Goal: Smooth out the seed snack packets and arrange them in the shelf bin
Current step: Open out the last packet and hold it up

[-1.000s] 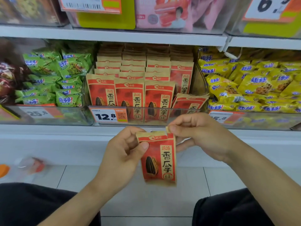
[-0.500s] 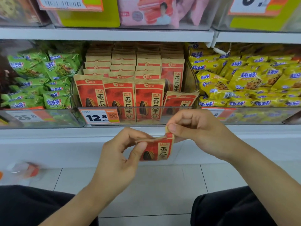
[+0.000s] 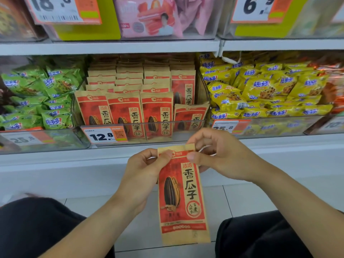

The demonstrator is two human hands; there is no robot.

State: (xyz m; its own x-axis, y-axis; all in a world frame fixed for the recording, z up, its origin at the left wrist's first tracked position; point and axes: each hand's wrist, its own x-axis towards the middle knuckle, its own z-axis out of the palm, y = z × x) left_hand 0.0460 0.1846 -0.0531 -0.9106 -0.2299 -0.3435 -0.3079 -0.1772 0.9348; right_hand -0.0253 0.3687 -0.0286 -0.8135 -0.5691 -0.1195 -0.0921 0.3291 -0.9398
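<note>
A red and tan seed snack packet (image 3: 181,194) hangs upright in front of me, below the shelf. My left hand (image 3: 143,175) pinches its top left corner and my right hand (image 3: 216,155) pinches its top right corner. Behind them a clear shelf bin (image 3: 188,127) holds several rows of the same packets (image 3: 126,112) standing upright. One packet (image 3: 189,116) at the bin's front right sits lower and leans slightly.
Green snack bags (image 3: 42,101) fill the bin to the left and yellow ones (image 3: 264,90) the bin to the right. A price tag reading 12.8 (image 3: 104,135) hangs on the bin's front. Another shelf (image 3: 130,46) runs above. My dark-trousered knees (image 3: 37,228) flank a tiled floor.
The packet was tipped up nearly flat half a second ago. It now hangs down full length from both hands, as it did a second ago.
</note>
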